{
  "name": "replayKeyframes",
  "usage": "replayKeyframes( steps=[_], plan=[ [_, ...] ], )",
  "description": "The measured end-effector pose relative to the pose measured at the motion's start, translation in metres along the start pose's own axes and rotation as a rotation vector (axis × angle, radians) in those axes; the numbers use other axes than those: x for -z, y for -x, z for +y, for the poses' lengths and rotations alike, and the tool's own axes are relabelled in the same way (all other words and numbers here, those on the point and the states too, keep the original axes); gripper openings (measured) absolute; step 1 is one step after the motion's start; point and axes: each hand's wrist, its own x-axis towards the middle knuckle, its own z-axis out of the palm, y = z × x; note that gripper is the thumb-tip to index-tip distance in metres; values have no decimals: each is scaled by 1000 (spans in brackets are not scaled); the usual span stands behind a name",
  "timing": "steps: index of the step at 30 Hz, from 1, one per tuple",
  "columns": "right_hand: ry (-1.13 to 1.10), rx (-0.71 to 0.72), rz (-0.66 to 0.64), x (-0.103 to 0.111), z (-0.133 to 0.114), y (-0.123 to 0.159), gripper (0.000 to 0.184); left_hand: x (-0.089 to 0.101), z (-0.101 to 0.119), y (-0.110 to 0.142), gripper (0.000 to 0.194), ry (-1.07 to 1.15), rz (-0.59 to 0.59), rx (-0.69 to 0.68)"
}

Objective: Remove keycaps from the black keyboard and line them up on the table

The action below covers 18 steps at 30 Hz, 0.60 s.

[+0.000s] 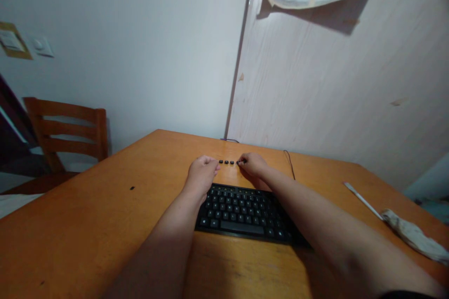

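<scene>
A black keyboard [242, 208] lies on the wooden table, partly covered by my forearms. Beyond its back edge, several small black keycaps [226, 162] stand in a short row. My right hand [254, 165] is at the right end of that row, thumb and finger pinching the end keycap [238, 163]. At the row's left end is my left hand [203, 173], its fingers curled closed beside the first keycap; whether anything is inside them is hidden. Off to the left, one small black piece [132, 188] lies alone on the table.
On the right lie a white brush-like stick [363, 201] and a crumpled pale cloth [414, 236]. A thin black cable [289, 163] runs behind the keyboard. The wooden table [105, 229] meets the wall at its back, and a wooden chair [70, 126] stands at left.
</scene>
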Motion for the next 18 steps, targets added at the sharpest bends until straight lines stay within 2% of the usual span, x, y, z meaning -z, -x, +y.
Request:
replayKeyframes(
  steps=[18],
  plan=[
    [63,15,-19,1,0,-3,20,-1,-3,0,8,-9,2,-14]
  ],
)
